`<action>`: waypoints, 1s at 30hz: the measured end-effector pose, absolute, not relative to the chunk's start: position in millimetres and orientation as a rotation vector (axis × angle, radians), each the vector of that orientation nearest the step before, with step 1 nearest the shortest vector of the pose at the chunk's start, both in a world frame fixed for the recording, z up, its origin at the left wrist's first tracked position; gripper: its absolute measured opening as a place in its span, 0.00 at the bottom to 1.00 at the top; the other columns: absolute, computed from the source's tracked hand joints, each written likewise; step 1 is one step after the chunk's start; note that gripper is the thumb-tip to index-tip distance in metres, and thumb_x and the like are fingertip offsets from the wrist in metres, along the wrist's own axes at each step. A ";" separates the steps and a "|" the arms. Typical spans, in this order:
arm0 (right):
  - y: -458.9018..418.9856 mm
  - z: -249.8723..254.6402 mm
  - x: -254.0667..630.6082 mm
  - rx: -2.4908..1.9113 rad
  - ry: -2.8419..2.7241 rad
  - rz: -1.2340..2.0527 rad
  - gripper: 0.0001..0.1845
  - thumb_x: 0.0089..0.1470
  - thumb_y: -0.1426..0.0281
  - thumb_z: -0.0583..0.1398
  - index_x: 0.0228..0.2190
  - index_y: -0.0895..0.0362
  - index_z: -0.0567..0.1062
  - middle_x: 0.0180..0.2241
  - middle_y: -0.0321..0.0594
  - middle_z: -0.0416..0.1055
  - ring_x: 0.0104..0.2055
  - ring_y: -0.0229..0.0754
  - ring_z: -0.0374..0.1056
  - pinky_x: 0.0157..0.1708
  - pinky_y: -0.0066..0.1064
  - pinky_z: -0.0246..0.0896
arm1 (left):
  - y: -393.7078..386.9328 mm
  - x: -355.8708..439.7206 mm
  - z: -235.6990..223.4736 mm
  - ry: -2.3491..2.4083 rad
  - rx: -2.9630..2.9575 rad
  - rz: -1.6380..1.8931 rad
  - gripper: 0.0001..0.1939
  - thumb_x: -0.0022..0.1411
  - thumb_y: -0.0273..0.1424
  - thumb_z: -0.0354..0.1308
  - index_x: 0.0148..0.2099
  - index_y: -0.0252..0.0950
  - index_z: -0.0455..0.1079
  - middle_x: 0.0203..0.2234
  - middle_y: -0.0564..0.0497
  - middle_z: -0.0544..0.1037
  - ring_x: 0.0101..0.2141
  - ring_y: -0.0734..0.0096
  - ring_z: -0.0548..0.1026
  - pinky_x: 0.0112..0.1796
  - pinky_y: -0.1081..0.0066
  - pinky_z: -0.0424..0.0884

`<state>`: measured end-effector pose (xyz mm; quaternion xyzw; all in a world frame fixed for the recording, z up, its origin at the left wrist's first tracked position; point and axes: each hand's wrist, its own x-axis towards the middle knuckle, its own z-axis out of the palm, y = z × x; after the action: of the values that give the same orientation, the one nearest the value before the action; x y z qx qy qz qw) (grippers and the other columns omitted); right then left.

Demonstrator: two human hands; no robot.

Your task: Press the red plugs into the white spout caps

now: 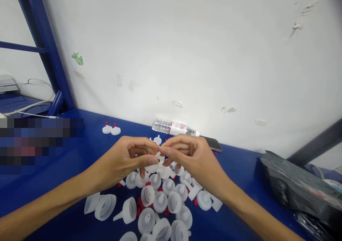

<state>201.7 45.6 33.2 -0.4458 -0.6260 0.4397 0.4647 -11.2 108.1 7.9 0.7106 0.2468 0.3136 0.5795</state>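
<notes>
My left hand (133,154) is closed, thumb against fingers, on a white plastic nozzle cap (152,168) whose spout points up toward my other hand. At the tip of that spout, my right hand (187,150) pinches thumb and fingertips together; whatever is between them is hidden. Below both hands lies a loose pile of white nozzle caps (146,220), some spout up, others on their sides. Small red tip caps (167,211) are scattered among them. Two white nozzle caps with red tips fitted (115,129) stand upright at the back left.
A clear water bottle (175,127) lies along the wall, with a dark phone (213,143) beside it. A black plastic bag (299,187) sits on the right of the blue table (72,198). A blue metal frame (50,48) rises at the left.
</notes>
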 end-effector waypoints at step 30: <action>46.2 14.8 191.9 -1.132 -1.570 0.857 0.04 0.59 0.65 0.69 0.35 0.52 0.85 0.30 0.36 0.82 0.26 0.39 0.76 0.24 0.28 0.67 | 94.5 -5.4 16.3 0.691 1.625 0.774 0.17 0.56 0.35 0.74 0.49 0.47 0.81 0.43 0.54 0.86 0.45 0.61 0.83 0.44 0.66 0.80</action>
<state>191.9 46.2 14.8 -0.4659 -0.6466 0.3530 0.4902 -5.4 94.5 16.3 0.6924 0.2943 0.3298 0.5702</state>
